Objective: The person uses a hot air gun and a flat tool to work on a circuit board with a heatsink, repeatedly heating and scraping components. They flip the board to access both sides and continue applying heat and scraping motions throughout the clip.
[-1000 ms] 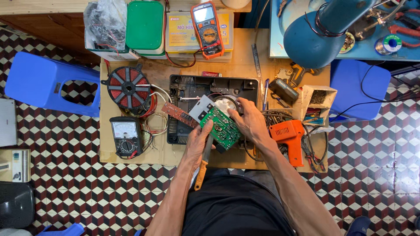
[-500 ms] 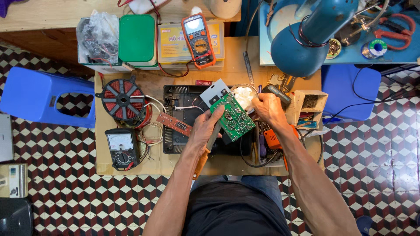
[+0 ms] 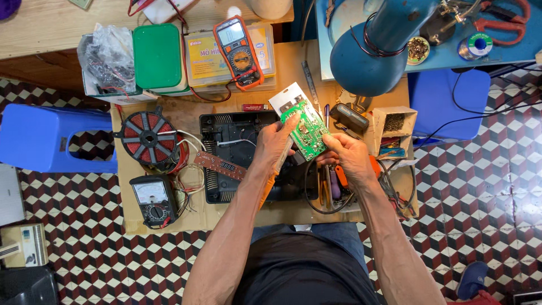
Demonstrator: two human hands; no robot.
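While both hands worked over the middle of the surface (image 3: 169, 223), the packages sat well beyond them at its far edge: a green-lidded box (image 3: 157, 56), a flat yellow packet (image 3: 206, 59) just beside it with printed lettering, and a clear plastic bag (image 3: 104, 56) of small parts at the far left. An orange meter (image 3: 240, 52) lay across the yellow packet.

The left hand (image 3: 274, 144) was closed on the near left edge of a green circuit board (image 3: 305, 131), thumb on top. The right hand (image 3: 350, 158) pinched the board's near right corner, fingers curled shut on it. The board was held tilted above a black open case (image 3: 234, 152), its white plate (image 3: 287, 99) pointing away from the person.

Left of the grip lay a brown strip board (image 3: 220, 165) on the case, then a red wire coil (image 3: 148, 136) and a black dial meter (image 3: 151, 199). Under the right hand sat orange and purple tool handles (image 3: 337, 183) and tangled cables. Beyond the right hand stood a small cardboard box (image 3: 395, 127) and, higher, a blue lamp (image 3: 375, 48) hanging over the surface's far right corner. A blue stool (image 3: 34, 138) stood on the tiled floor (image 3: 480, 197).
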